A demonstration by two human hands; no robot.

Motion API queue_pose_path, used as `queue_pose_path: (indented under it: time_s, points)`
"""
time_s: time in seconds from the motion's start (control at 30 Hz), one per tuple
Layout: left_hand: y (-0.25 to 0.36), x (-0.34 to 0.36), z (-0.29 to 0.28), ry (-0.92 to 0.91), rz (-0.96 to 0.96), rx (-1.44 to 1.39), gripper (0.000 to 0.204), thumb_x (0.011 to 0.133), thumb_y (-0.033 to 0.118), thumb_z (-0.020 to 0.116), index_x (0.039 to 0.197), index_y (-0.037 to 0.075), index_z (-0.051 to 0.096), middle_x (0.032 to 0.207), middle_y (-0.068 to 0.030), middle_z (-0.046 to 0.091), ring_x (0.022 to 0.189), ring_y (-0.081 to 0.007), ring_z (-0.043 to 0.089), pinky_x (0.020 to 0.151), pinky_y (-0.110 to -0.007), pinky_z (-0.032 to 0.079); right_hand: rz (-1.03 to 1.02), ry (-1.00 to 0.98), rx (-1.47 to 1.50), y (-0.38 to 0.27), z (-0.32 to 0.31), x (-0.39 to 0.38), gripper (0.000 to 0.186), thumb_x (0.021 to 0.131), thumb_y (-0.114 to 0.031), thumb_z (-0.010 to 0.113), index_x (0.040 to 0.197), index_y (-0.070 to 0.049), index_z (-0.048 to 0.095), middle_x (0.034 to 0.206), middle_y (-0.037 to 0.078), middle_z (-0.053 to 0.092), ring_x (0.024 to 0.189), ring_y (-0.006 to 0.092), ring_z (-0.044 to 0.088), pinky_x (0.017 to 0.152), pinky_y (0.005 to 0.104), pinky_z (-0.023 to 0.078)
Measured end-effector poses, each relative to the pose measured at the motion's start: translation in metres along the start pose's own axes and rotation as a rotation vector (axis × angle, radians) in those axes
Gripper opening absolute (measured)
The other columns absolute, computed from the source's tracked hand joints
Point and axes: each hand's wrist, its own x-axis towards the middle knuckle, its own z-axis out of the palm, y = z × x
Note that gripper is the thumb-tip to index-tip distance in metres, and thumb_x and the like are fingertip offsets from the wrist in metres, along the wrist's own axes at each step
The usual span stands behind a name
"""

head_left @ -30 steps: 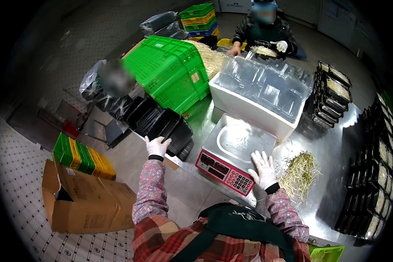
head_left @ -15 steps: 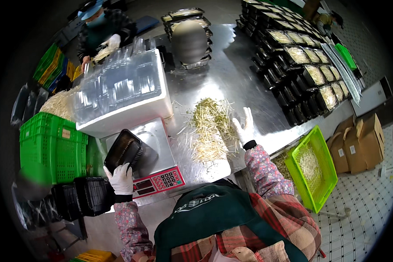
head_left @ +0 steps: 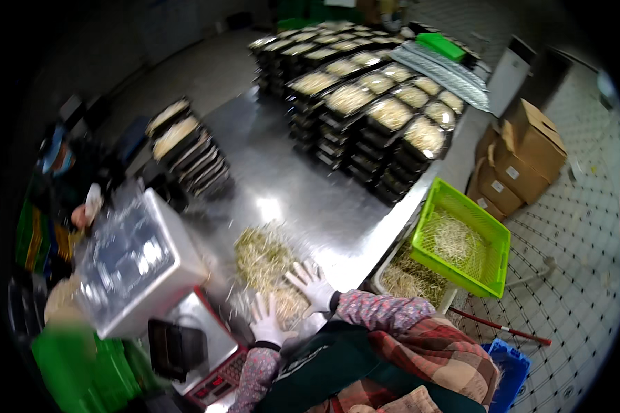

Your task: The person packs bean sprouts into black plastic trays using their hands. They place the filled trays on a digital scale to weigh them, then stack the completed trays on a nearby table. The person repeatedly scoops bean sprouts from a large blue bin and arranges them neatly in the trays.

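Note:
A loose pile of bean sprouts (head_left: 260,256) lies on the steel table, greenish at its far end and pale nearer me. My left hand (head_left: 267,325), in a white glove, rests against the pile's near left side with its fingers spread. On the right side of the pile is my right hand (head_left: 313,285), also gloved, fingers apart, touching the sprouts. Neither hand grips anything. To the left, a black plastic tray (head_left: 177,349) sits on the metal plate of a red weighing scale (head_left: 217,378). No sprouts show in the tray.
A white foam box (head_left: 176,237) holding clear plastic lids stands beyond the scale. Stacked sprout packs (head_left: 389,113) fill the far right, with another stack (head_left: 186,155) far left. A lime-green crate (head_left: 499,258) stands right of the table. Across the left side, a co-worker's hand (head_left: 87,208) shows.
My left hand has let go of the black tray, now on the scale, and moved right to the sprouts. My right hand has come in against the pile. The view has swung right.

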Motion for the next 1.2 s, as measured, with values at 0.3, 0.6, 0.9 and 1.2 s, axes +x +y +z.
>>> queue_pose_path:
  time_s: [0.3,0.6,0.9,1.2]
  points:
    - [-0.031,0.135,-0.02,0.069,-0.124,-0.038,0.152,0.04,0.029,0.097,0.155,0.025,-0.003,0.156,-0.0193,0.016,0.127,-0.0436,0.042,0.101,-0.05,0.044,0.014,-0.144,-0.054,0.085,-0.059,0.164,0.142,0.04,-0.025,0.094,0.154,-0.02,0.011,0.159,0.02,0.014,0.136,0.0458,0.034,0.107,0.0471,0.04]
    - [-0.03,0.134,-0.008,0.708,0.269,-0.5,0.039,0.072,0.011,0.076,0.109,0.004,0.065,0.096,-0.0158,0.063,0.089,-0.0343,0.063,0.084,-0.041,0.051,-0.084,0.17,0.349,0.101,-0.055,0.148,0.013,0.07,-0.015,0.063,0.078,-0.009,0.071,0.079,0.016,0.069,0.072,0.0361,0.064,0.067,0.0421,0.052]
    - [-0.01,0.092,-0.024,0.64,0.154,-0.74,0.029,0.084,0.002,0.067,0.112,-0.001,0.064,0.097,-0.0076,0.068,0.084,-0.0144,0.063,0.078,-0.027,0.051,0.03,0.091,0.788,0.103,-0.086,0.093,0.016,0.081,-0.018,0.074,0.085,-0.002,0.072,0.069,0.003,0.067,0.064,0.0081,0.06,0.061,0.0276,0.051]
    - [-0.01,0.025,0.031,0.294,-0.227,-0.156,0.113,0.068,0.024,0.083,0.155,0.02,0.012,0.149,-0.0239,0.023,0.127,-0.0453,0.04,0.101,-0.047,0.045,-0.035,0.214,0.021,0.109,-0.026,0.034,0.06,0.071,-0.031,0.08,0.124,-0.01,0.062,0.125,0.016,0.058,0.114,0.0325,0.057,0.097,0.0419,0.047]
